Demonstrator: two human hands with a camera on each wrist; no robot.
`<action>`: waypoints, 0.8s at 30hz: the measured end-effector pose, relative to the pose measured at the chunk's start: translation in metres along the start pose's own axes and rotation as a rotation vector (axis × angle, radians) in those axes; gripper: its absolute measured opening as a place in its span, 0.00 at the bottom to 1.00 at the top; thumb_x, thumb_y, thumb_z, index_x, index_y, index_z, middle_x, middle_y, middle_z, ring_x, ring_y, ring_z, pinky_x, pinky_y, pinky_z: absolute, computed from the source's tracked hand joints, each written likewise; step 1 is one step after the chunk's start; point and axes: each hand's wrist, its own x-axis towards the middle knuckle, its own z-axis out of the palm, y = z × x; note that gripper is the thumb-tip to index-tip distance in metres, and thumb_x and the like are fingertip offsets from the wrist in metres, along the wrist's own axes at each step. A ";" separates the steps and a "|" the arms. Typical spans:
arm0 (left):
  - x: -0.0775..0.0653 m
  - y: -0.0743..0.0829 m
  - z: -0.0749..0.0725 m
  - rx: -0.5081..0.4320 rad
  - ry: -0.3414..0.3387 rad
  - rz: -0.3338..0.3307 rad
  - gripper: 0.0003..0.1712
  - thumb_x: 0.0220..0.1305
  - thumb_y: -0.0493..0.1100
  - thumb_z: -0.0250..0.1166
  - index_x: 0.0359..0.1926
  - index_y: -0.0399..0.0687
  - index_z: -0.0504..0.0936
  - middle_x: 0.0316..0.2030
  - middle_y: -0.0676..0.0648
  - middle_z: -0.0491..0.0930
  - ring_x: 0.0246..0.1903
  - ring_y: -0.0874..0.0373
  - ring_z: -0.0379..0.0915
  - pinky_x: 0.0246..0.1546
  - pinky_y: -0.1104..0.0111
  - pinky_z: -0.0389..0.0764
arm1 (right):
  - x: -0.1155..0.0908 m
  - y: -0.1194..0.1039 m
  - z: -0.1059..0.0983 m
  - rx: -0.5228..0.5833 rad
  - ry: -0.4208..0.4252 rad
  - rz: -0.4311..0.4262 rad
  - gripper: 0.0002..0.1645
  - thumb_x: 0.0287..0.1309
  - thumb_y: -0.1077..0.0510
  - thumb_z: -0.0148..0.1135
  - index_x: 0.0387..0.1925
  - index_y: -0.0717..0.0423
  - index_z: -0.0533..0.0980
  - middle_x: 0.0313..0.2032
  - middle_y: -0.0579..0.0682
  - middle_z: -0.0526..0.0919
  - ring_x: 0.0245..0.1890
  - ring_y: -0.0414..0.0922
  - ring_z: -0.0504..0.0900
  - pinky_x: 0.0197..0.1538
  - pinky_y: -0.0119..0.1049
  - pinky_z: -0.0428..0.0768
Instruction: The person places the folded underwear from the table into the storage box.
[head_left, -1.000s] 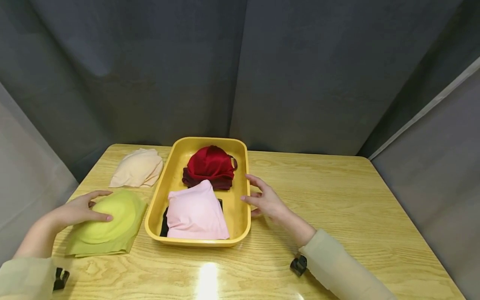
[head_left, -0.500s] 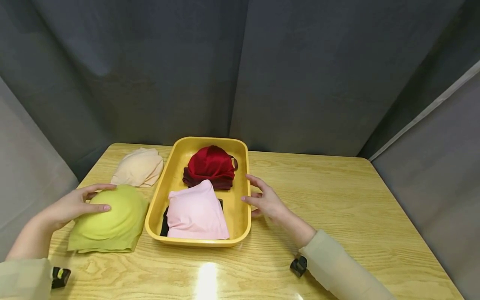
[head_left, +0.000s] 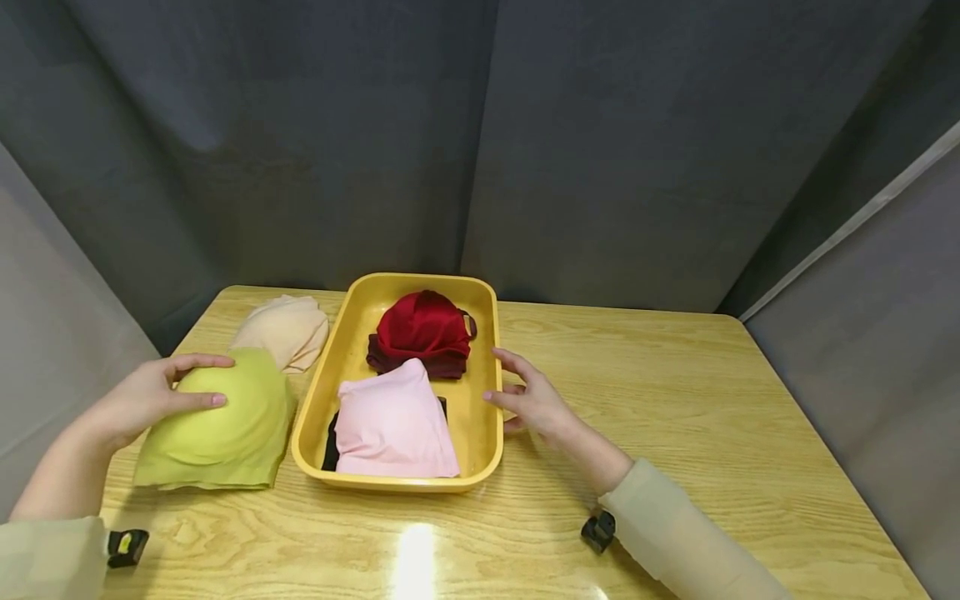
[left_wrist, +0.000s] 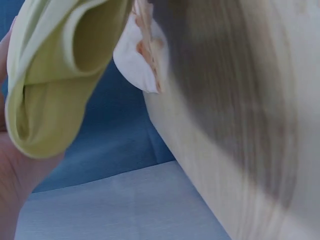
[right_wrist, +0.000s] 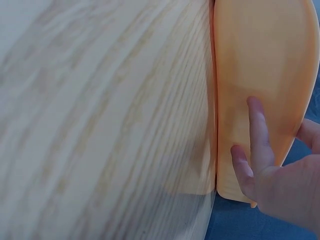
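My left hand (head_left: pixel 150 396) grips a folded yellow-green bra (head_left: pixel 217 425) by its left side, thumb on the upper cup. In the left wrist view the folded bra is held up off the wooden surface. My right hand (head_left: pixel 534 404) is at the right side of a yellow tray (head_left: pixel 491 467). Its thumb crosses the rim, and in the right wrist view straight fingers (right_wrist: pixel 260 132) lie against the outer wall. Inside the tray, a folded red bra (head_left: pixel 423 329) lies at the back and a pink bra (head_left: pixel 393 425) in front, over something black (head_left: pixel 330 450).
A folded beige bra (head_left: pixel 281 329) lies at the table's back left, just beyond the yellow-green one. Bare wood table (head_left: pixel 675 400) extends to the right of the tray. Grey curtains (head_left: pixel 622 150) stand behind the table and along both sides.
My left hand has lifted the yellow-green bra and moved it slightly away from me; it now overlaps the beige bra's edge in the head view. The right hand and tray stay put.
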 end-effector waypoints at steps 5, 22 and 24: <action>0.000 0.008 -0.006 0.009 0.022 -0.002 0.34 0.59 0.48 0.68 0.63 0.42 0.68 0.60 0.37 0.64 0.39 0.71 0.71 0.35 0.73 0.76 | 0.002 0.005 -0.001 -0.002 -0.001 -0.013 0.42 0.58 0.64 0.62 0.70 0.41 0.56 0.71 0.52 0.52 0.54 0.60 0.75 0.32 0.47 0.82; 0.000 0.052 -0.022 -0.130 0.114 -0.001 0.32 0.59 0.42 0.67 0.64 0.49 0.69 0.54 0.62 0.67 0.36 0.68 0.75 0.33 0.72 0.78 | 0.001 0.003 0.000 0.004 0.003 -0.016 0.42 0.58 0.65 0.62 0.70 0.41 0.56 0.71 0.53 0.53 0.54 0.61 0.75 0.32 0.47 0.82; 0.000 0.057 -0.022 -0.161 0.128 0.008 0.32 0.59 0.40 0.67 0.65 0.49 0.69 0.56 0.61 0.66 0.37 0.69 0.75 0.34 0.72 0.78 | 0.001 0.003 0.000 0.004 0.003 -0.015 0.42 0.58 0.65 0.62 0.70 0.41 0.57 0.70 0.53 0.53 0.54 0.60 0.75 0.32 0.47 0.82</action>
